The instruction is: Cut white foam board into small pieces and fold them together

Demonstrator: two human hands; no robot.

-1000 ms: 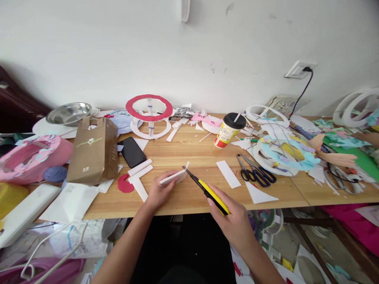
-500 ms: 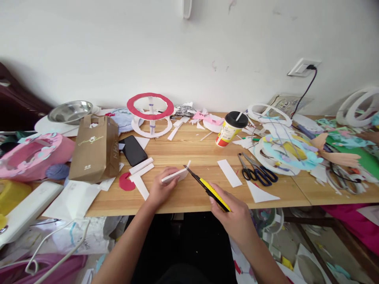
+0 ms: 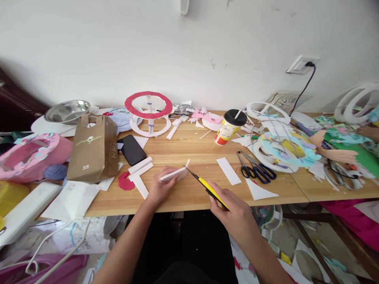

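My left hand (image 3: 164, 185) pinches a white foam board piece (image 3: 174, 174) above the table's front edge. A yellow and black utility knife (image 3: 209, 189) is gripped in my right hand (image 3: 233, 209), its blade at the board's right end. There a thin white sliver stands up beside the blade tip. White strips (image 3: 140, 177) and a red paper disc (image 3: 126, 181) lie left of my left hand. To the right of the knife are a white rectangular strip (image 3: 229, 171) and two pairs of scissors (image 3: 257, 169).
A paper cup with a black lid (image 3: 230, 127) and a red-topped ring frame (image 3: 148, 105) stand toward the wall. At left are a phone (image 3: 132, 150), a brown paper bag (image 3: 93, 150) and a metal bowl (image 3: 67, 112). Paper ring crafts (image 3: 275, 154) crowd the right side.
The knife blade has shifted slightly left and down against the board's end, and the thin sliver leans a little differently. Both hands keep their grips; the whole view has shifted slightly.
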